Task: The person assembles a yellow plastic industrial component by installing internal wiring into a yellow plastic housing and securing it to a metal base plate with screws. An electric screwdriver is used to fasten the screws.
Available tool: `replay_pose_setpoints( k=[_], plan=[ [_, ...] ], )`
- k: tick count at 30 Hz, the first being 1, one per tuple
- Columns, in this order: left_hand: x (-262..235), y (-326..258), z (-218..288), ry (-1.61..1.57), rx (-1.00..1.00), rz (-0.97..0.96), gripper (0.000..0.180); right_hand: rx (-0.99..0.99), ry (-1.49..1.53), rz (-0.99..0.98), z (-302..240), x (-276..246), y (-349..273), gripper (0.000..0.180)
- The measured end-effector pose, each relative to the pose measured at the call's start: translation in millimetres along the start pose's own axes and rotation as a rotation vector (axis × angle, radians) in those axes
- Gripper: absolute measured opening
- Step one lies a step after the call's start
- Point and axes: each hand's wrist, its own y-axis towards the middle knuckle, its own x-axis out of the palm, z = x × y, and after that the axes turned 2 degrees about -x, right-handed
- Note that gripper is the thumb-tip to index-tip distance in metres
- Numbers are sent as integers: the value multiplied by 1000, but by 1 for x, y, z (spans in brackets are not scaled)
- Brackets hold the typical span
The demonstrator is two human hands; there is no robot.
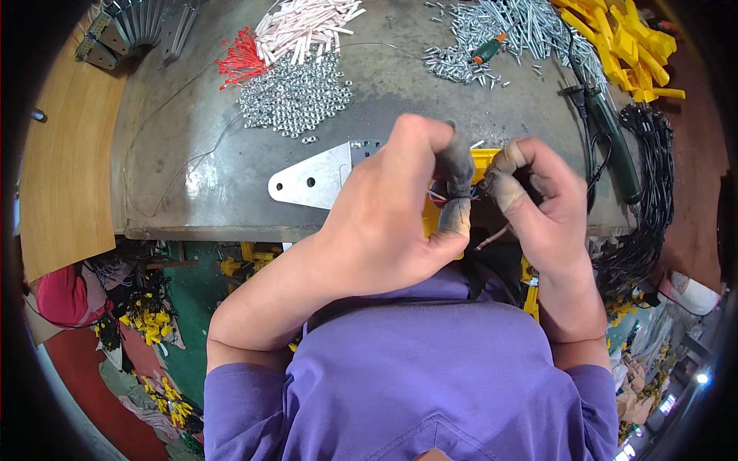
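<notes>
My left hand point(400, 200) and my right hand point(544, 201) meet above the table's near edge, with dark-stained coverings on several fingertips. Thin wires point(437, 199), red and pale, show at the left fingertips, and both hands are pinched on them. What joins the wires between the fingers is mostly hidden. A yellow plastic part point(483, 157) lies behind and under the hands, partly covered by them. To the left, a tapered silver metal plate point(311, 181) with round holes reaches out from beneath my left hand.
Behind lie piles of nuts point(292, 96), white tubes point(307, 27), red pieces point(241, 58) and screws point(530, 31), with a screwdriver point(490, 49) on top. At right are yellow housings point(626, 46), a green corded tool point(617, 146) and black cords point(653, 161). Metal strips point(138, 23) stand far left.
</notes>
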Motion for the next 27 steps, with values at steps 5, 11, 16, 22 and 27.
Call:
replay_pose_setpoints(
  k=[5, 11, 16, 22, 27],
  plan=[
    [3, 2, -15, 237, 363, 84, 54, 165, -18, -182, -3, -6, -7, 11],
    [1, 2, 1, 103, 92, 0, 49, 148, -182, -182, -12, -6, -3, 16],
    [-12, 21, 12, 4, -225, -169, 42, -568, -748, -141, 0, -9, 1, 28],
    [-19, 13, -5, 630, 640, -103, 50, -99, -301, -96, 4, -3, 1, 25],
    [-16, 16, 12, -49, -291, -270, 56, -835, -777, -158, 11, -10, 8, 21]
  ],
)
